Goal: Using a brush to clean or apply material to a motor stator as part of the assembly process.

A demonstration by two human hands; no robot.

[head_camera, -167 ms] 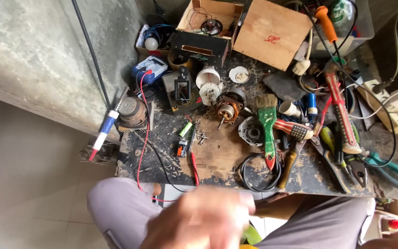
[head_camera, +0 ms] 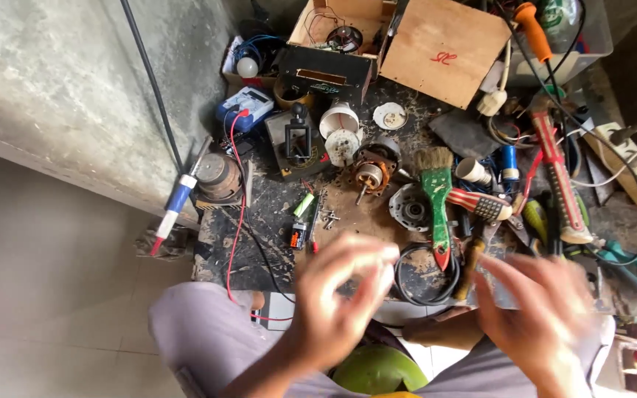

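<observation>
Apparently mid-job: copper-wound motor core (head_camera: pixel 369 174) lies stripped on the cluttered dark workbench (head_camera: pixel 267 221); left hand (head_camera: pixel 340 295) and right hand (head_camera: pixel 536 313) hover blurred, fingers loosely curled, grip contents indiscernible.

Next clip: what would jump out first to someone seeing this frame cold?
Two blurred hands fill the foreground, the left hand and the right hand, both empty as far as the blur shows. Behind them, a cluttered workbench holds a green-handled brush near centre, a copper-wound motor just left of it, and a plywood board at the top.
</observation>
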